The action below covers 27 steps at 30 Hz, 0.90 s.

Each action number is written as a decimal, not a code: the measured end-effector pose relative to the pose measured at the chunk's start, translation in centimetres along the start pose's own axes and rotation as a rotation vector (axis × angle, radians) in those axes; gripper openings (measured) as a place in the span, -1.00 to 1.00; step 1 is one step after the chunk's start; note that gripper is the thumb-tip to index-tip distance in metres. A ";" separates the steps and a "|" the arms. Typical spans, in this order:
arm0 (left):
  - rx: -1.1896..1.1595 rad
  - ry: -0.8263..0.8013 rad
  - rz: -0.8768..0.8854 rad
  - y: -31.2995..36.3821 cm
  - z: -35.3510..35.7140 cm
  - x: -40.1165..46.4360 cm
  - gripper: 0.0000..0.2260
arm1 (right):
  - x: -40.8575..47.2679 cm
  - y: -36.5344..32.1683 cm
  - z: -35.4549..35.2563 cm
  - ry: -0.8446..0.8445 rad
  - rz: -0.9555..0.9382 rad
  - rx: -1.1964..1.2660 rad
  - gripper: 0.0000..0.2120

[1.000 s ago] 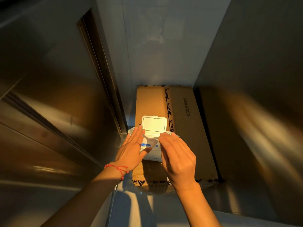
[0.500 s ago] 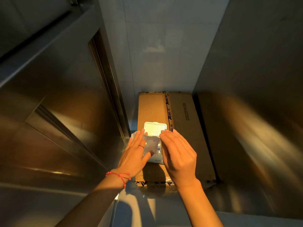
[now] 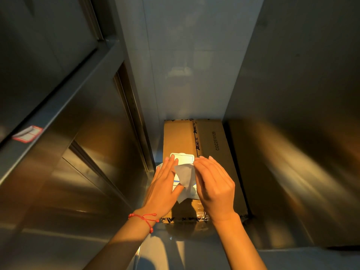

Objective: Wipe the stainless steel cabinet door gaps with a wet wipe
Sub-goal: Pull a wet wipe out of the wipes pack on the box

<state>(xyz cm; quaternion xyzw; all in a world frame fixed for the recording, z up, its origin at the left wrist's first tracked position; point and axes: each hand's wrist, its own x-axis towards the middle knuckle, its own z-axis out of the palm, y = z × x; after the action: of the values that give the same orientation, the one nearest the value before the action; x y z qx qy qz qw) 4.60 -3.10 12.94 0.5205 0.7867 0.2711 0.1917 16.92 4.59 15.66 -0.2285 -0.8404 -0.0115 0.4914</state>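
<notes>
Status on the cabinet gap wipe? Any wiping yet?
Done: pack lid is flipped open on the box. In hand: right hand pinches a wipe half out of the pack; left hand lies flat on the pack. Left: free the wipe, then wipe the door gaps; no wiping yet.

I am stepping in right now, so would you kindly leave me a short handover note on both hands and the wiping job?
Left hand: flat, fingers straight, pressing on the wipe pack.
Right hand: pinching a wet wipe, part drawn out of the pack.
The pack, lid flipped open, lies on a cardboard box between steel cabinets.
Done: pack opened, wipe started.
Left: pull the wipe free, then wipe the door gaps on the left; none touched yet.
</notes>
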 end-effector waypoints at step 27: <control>0.213 0.166 0.193 12.1 -7.9 -3.9 -0.46 | 6.2 0.4 -10.9 -0.010 0.020 0.006 -0.70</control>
<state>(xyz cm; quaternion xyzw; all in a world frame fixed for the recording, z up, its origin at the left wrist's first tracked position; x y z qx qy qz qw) 10.18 -4.68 26.73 0.5867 0.7705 0.2454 0.0430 23.46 4.57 26.37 -0.2356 -0.8404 -0.0031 0.4881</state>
